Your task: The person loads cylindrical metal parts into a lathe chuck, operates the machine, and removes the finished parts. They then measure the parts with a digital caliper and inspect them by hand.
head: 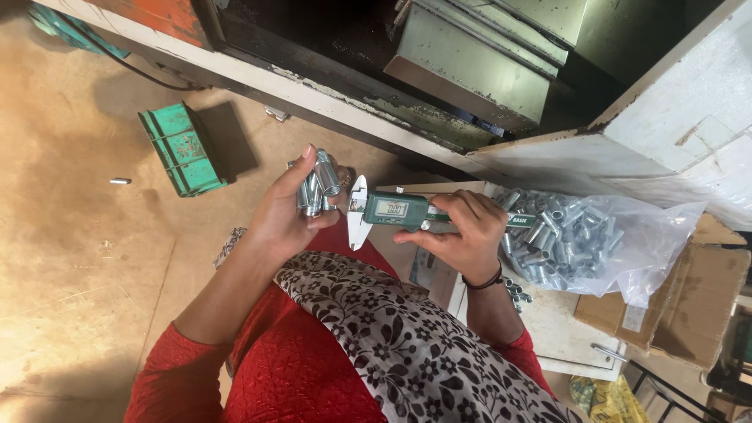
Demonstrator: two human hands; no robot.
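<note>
Left hand [283, 213] closed around a bundle of short metal sleeves [317, 184], fingers wrapped under them, thumb pressing across the top; several sleeve ends stick up above the fingers. Right hand [462, 235] clamped on the body of a digital caliper [392, 210], thumb on the slider just beside the small grey display. Caliper held level between the two hands, its pale jaws pointing down and up, close to the left thumb. Whether the jaws touch any sleeve cannot be told.

A dark band sits on the right wrist. Person wears red sleeves with a black-and-cream floral cloth [407, 337] draped over the lap.

To the right of the right hand, a clear plastic bag [619, 251] full of the same metal sleeves lies on a white surface [560, 329]; a few loose sleeves rest at its lower edge. Cardboard box [697, 305] beside the bag. On the brown floor to the left, a green plastic crate [182, 149], and one stray sleeve [120, 181] well apart from it. A worn machine frame [470, 70] spans the top.
</note>
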